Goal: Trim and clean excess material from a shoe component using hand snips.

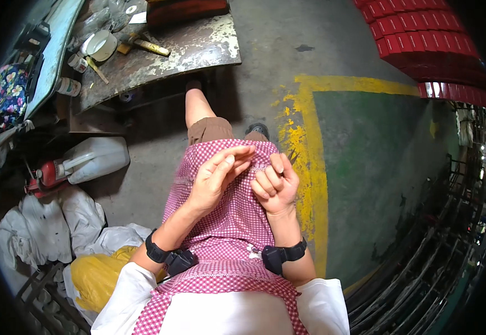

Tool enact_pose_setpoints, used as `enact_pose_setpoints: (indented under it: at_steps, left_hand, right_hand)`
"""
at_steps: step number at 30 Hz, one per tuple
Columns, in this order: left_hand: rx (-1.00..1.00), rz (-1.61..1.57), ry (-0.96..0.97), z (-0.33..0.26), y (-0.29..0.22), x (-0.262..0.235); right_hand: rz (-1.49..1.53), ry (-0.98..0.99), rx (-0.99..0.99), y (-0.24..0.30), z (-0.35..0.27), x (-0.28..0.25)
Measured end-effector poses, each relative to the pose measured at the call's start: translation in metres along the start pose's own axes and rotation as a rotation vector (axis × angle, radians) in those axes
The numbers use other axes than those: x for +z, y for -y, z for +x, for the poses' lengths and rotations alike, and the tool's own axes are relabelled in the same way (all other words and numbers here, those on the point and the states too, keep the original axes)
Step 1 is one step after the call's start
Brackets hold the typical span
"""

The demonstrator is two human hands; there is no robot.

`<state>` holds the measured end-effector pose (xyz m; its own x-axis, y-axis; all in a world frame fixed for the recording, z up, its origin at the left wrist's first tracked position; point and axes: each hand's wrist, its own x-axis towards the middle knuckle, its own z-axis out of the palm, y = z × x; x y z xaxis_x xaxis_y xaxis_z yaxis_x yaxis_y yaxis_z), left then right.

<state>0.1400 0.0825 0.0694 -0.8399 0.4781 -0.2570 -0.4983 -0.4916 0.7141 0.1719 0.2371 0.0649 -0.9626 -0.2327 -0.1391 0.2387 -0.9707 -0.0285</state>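
Both my hands are raised in front of my lap, above a pink checked apron [226, 223]. My left hand [216, 180] has its fingers stretched out and close together, with the fingertips reaching toward my right hand; nothing shows in it. My right hand [274, 187] is curled, fingers folded into the palm and thumb up. Whether something small sits inside it is hidden. The two hands nearly touch at the fingertips. Each wrist carries a black band with a small black device. One bare knee [198, 106] points toward the bench ahead.
A worn metal workbench [198, 50] ahead holds a white bowl [102, 46], hand tools and small bottles. A white jerrycan [95, 159] and red extinguisher [47, 174] lie at left, white sacks [47, 223] and a yellow bag [95, 276] below. Red crates [427, 39] stand far right, metal rods [432, 262] lower right.
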Motion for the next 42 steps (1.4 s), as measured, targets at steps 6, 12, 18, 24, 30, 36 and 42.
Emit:
enact_pose_setpoints:
  at_steps: [6, 12, 18, 24, 30, 36, 42]
  left_hand:
    - [-0.287, -0.204, 0.328, 0.000, 0.001, -0.007]
    - [-0.313, -0.228, 0.352, 0.003, 0.002, -0.014]
    - [-0.311, -0.238, 0.363, 0.004, 0.005, -0.015]
    - [-0.312, -0.196, 0.372, 0.005, 0.007, -0.015]
    - [-0.244, -0.143, 0.385, 0.005, 0.006, -0.011]
    - [-0.177, -0.045, 0.281, -0.001, 0.002, -0.008]
    - [0.039, 0.169, 0.077, -0.007, -0.009, -0.003]
  right_hand:
    - [-0.031, 0.113, -0.010, 0.001, 0.007, -0.017]
    - [-0.132, -0.002, -0.070, -0.006, 0.011, -0.011]
    - [-0.134, 0.000, -0.059, -0.004, 0.009, -0.014]
    - [-0.149, -0.022, -0.070, -0.005, 0.009, -0.012]
    - [-0.188, -0.046, -0.086, -0.008, 0.010, -0.009]
    - [-0.235, 0.114, -0.100, -0.008, 0.011, -0.018]
    - [-0.375, -0.073, -0.196, -0.016, 0.012, -0.011]
